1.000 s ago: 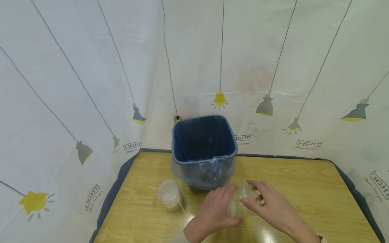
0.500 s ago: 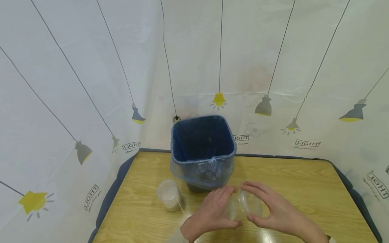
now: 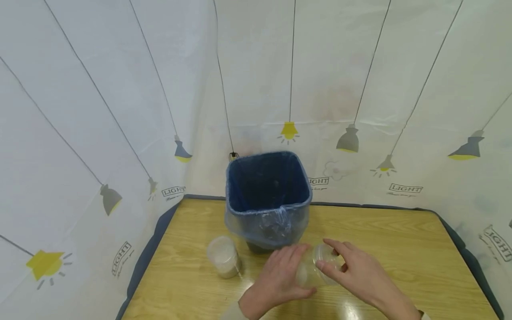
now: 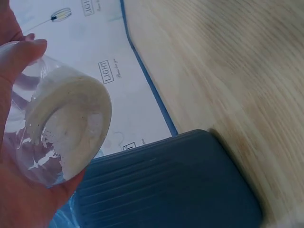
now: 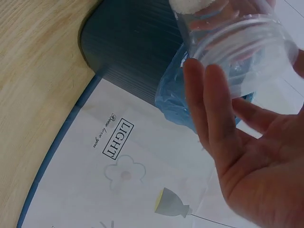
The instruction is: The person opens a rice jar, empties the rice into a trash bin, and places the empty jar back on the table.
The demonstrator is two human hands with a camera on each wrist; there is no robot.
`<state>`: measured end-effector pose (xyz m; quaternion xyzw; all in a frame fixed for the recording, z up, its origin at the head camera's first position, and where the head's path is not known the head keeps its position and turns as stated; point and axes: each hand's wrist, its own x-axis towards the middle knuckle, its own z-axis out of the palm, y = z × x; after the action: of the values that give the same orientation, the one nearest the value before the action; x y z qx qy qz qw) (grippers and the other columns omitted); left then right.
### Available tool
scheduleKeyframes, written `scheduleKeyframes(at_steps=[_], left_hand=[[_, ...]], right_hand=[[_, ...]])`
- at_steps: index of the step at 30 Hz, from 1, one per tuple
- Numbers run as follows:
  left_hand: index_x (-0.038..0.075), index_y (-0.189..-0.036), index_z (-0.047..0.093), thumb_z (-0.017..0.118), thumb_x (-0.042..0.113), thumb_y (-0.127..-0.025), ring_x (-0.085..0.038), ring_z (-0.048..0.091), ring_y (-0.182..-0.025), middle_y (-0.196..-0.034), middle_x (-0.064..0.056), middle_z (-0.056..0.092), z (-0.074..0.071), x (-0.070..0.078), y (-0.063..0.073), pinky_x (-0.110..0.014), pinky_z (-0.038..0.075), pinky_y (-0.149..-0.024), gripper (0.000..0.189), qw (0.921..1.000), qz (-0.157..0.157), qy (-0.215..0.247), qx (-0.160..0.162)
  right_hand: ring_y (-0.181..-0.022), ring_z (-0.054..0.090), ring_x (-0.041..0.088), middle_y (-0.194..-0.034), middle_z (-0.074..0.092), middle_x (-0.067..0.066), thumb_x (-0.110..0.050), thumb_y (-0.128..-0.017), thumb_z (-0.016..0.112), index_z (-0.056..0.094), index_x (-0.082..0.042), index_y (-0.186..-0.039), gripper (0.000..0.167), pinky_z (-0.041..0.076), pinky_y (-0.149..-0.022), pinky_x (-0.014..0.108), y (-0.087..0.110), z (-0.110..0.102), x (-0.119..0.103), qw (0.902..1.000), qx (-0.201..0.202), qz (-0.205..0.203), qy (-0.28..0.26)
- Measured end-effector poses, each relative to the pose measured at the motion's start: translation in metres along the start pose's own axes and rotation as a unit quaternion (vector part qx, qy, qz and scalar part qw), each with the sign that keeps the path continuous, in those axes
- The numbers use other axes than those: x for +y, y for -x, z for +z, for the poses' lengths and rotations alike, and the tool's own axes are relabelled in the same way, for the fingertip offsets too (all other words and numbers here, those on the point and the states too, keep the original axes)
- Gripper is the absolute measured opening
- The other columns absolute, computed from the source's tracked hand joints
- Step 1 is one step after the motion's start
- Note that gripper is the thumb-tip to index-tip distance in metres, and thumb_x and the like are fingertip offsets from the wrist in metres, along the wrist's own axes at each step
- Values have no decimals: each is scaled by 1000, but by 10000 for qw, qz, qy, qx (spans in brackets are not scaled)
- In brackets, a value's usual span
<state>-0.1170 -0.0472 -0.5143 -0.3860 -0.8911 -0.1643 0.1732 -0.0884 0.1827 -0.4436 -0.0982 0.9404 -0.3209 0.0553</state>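
A clear plastic jar (image 4: 71,118) lies tilted on its side between the two hands, above the table. White grainy stuff clings around its base. My left hand (image 3: 278,278) grips the jar's body from the left, fingers on the far side and thumb near me. From the right, my right hand (image 3: 366,275) holds the clear lid end (image 5: 270,61), its thumb and fingers curled about the rim. Whether the lid still sits on the threads is hard to see. Left of the hands stands a second clear jar (image 3: 224,258) with white contents.
A blue bin (image 3: 238,202), lined with a thin blue bag (image 3: 276,226), stands open just beyond the hands. Below is a wooden table (image 3: 400,249), edged at the back and sides by a wall covering (image 3: 256,89) printed with lamps.
My right hand's fingers spread wide around the lid end half a second ago, then turned back to a grip like the earlier one. The left hand keeps holding the jar.
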Motion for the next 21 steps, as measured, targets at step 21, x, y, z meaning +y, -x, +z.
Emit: scheduleKeyframes(at_steps=[21], left_hand=[[16,-149,43,90,54,-72,-8,60,-109,-129,4,61,-3,-9,2,-27,53,-90,98,9876,-151,1421,-651]], right_hand=[[-129,56,27,-151,51,4,-27,-78,90,52,-22,-152,83,58,-89,45,7,-3,18,9385,683,-3348,489]])
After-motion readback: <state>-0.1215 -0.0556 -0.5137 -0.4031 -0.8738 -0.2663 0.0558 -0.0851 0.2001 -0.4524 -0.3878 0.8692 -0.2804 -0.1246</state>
